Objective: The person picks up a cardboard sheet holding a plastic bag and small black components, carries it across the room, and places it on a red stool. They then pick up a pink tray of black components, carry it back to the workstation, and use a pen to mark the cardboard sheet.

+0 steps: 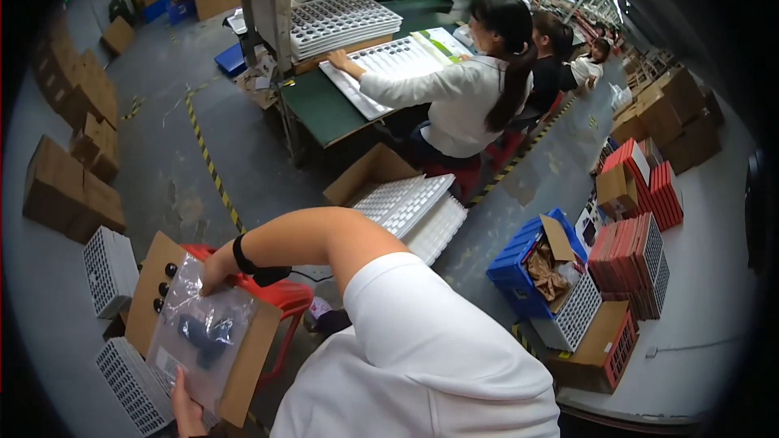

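A clear plastic bag (182, 357) with dark pieces inside lies across a brown cardboard piece (253, 341) at the lower left. My right hand (217, 271), a black band on its wrist, reaches across and grips the bag's upper edge; its fingertips are partly hidden. At the bag's lower edge, my left hand (187, 407) is closed with the thumb over the plastic. Several round black parts (165, 287) show on the cardboard next to the bag. A red stool (286, 296) stands beneath and beside the cardboard.
White slotted trays (112, 272) stack beside the cardboard. An open carton (369, 172) holding white trays stands ahead. Right are a blue crate (507, 272) and red trays (621, 255). A co-worker (479, 81) sits at a green bench (320, 118) handling a white tray.
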Demonstrator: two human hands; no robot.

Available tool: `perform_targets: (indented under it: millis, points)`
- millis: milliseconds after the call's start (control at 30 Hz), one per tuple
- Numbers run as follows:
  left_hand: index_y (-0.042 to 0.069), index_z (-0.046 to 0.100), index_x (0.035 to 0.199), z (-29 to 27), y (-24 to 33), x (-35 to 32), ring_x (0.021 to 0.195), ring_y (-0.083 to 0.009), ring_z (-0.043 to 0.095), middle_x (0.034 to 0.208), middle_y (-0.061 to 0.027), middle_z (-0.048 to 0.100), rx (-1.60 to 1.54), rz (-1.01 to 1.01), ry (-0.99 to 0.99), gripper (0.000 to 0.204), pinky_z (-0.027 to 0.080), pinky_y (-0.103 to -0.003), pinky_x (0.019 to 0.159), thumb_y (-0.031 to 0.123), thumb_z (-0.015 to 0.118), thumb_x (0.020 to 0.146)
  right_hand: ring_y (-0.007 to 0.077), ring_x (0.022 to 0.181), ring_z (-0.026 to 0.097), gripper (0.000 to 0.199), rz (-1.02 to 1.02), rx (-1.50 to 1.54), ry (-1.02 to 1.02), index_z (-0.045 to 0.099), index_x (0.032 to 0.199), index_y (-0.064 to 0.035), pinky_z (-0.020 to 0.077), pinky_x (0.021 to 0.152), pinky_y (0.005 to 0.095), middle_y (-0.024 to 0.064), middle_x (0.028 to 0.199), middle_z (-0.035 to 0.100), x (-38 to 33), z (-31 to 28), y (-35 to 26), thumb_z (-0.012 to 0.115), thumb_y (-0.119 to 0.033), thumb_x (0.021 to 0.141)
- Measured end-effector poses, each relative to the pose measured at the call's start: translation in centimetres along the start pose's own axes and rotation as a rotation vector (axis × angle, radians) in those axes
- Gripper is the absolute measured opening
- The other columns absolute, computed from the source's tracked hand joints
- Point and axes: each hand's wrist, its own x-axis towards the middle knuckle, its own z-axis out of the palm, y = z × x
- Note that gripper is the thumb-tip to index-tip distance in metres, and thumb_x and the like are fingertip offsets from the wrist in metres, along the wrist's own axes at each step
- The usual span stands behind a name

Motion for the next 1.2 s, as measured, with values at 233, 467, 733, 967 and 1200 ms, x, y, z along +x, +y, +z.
perform_targets:
  millis: [233,467,733,967,1200]
  points:
    - [0.000,0.052,0.116,1.1,12.9,11.8,0.099,-0.0234,0.056,0.111,-0.0090,0.058,0.073,-0.008,-0.093,0.044,0.046,-0.038,0.086,0.032,0.060,0.087,0.0276,0.100,0.056,0.065,0.071,-0.032,0.186,0.061,0.110,0.0022,0.0438,0.082,0.0383,0.0186,0.111,0.058,5.4,-10.7,-5.1,0.070,-0.050,0.071]
    - [0.000,0.053,0.115,-1.1,21.5,21.6,0.098,-0.0223,0.057,0.110,-0.0087,0.058,0.190,0.019,-0.190,0.042,0.046,-0.037,0.085,0.030,0.061,0.087,0.0294,0.102,0.055,0.071,0.091,0.140,0.362,0.056,0.115,0.0058,0.0454,0.083,0.0398,0.0186,0.114,0.057,6.9,-13.6,-10.0,0.071,-0.048,0.071]
    - [0.000,0.056,0.111,-4.4,30.0,34.3,0.092,-0.0208,0.059,0.103,-0.0085,0.061,0.342,0.020,-0.311,0.037,0.048,-0.035,0.080,0.027,0.062,0.086,0.0237,0.101,0.055,0.057,0.177,0.340,0.446,0.058,0.114,0.0020,0.0418,0.086,0.0342,0.0138,0.114,0.058,14.1,-16.3,-13.9,0.069,-0.040,0.076]
    - [0.000,0.057,0.107,-3.4,37.7,40.1,0.084,-0.0198,0.060,0.096,-0.0077,0.062,0.370,0.054,-0.374,0.031,0.049,-0.033,0.074,0.022,0.062,0.086,0.0257,0.098,0.056,0.058,0.150,0.466,0.497,0.057,0.114,-0.0001,0.0458,0.078,0.0405,0.0136,0.114,0.058,19.3,-20.5,-16.9,0.068,-0.043,0.076]
    - [-0.001,0.057,0.107,-0.5,44.3,50.8,0.082,-0.0193,0.062,0.095,-0.0076,0.063,0.407,0.010,-0.420,0.030,0.051,-0.034,0.070,0.019,0.063,0.085,0.0267,0.096,0.058,0.057,0.183,0.567,0.418,0.050,0.121,-0.0070,0.0488,0.074,0.0470,0.0114,0.110,0.059,26.7,-30.5,-16.4,0.066,-0.042,0.079]
